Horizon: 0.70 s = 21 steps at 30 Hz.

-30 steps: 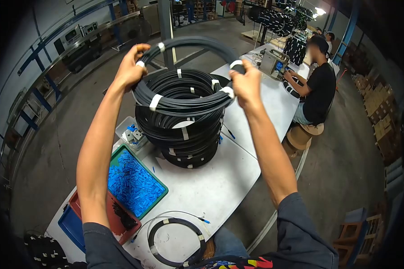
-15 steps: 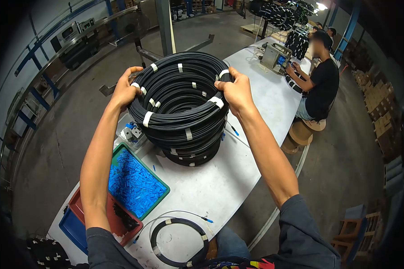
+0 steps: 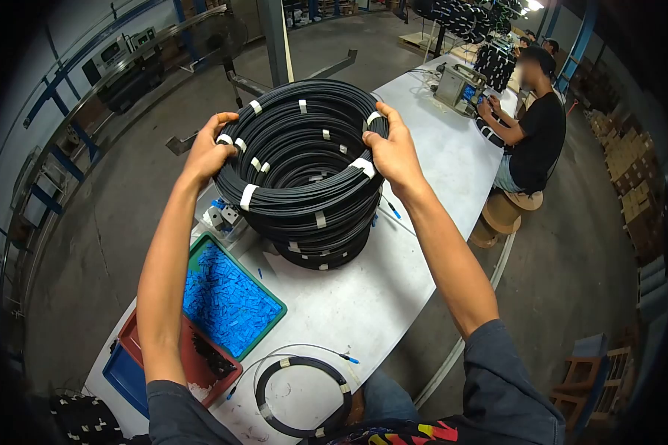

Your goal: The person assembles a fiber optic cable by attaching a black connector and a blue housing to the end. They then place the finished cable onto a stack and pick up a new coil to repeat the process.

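A tall stack of black cable coils, bound with white tape, stands on the white table. My left hand grips the top coil at its left rim, thumb on the inner side and fingers around the outside. On the opposite rim, my right hand holds the same coil near two white tape bands. Nearer to me lies a single thin cable coil with blue-tipped ends. To the left of the stack sits a green tray full of small blue connector pieces.
A red tray and a blue tray lie under my left forearm. A metal post rises behind the stack. Across the table, a seated person works beside a grey metal machine. More black coils lie at lower left.
The view has shifted slightly. Both hands keep their hold on the top coil, and the stack looks nearly the same.
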Tool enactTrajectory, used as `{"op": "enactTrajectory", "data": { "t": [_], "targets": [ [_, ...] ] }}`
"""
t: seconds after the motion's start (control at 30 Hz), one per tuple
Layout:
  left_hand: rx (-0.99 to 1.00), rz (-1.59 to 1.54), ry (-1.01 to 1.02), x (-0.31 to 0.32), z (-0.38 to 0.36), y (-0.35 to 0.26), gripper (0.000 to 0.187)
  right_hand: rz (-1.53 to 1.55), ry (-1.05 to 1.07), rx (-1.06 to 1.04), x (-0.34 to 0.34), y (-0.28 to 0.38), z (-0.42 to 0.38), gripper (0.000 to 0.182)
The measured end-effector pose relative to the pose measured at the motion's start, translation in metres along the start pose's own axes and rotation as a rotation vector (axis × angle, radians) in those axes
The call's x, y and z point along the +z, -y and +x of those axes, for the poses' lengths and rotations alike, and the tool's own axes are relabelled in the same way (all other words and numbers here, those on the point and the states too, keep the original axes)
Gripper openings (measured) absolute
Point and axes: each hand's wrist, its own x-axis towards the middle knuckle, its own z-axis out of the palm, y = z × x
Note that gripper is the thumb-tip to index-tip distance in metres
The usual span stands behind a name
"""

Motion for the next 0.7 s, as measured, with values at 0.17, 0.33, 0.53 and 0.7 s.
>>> {"op": "enactTrajectory", "data": {
  "t": [0.17, 0.33, 0.53, 0.7],
  "targets": [
    [-0.094, -0.391, -0.148, 0.007, -0.005, 0.006, 0.075, 0.116, -0.019, 0.046, 0.003, -0.005, -0.001, 0.065],
    [-0.051, -0.720, -0.100, 0.006, -0.009, 0.011, 0.067, 0.267, -0.264, -0.114, -0.008, -0.005, -0.033, 0.072],
    [-0.018, -0.847, -0.227, 0.010, -0.030, 0.034, 0.059, 0.176, -0.146, -0.077, -0.010, -0.044, -0.146, 0.078],
    [-0.014, -0.747, -0.289, 0.039, -0.045, 0.007, 0.058, 0.208, -0.129, -0.182, -0.005, -0.027, -0.118, 0.087]
  ]
}}
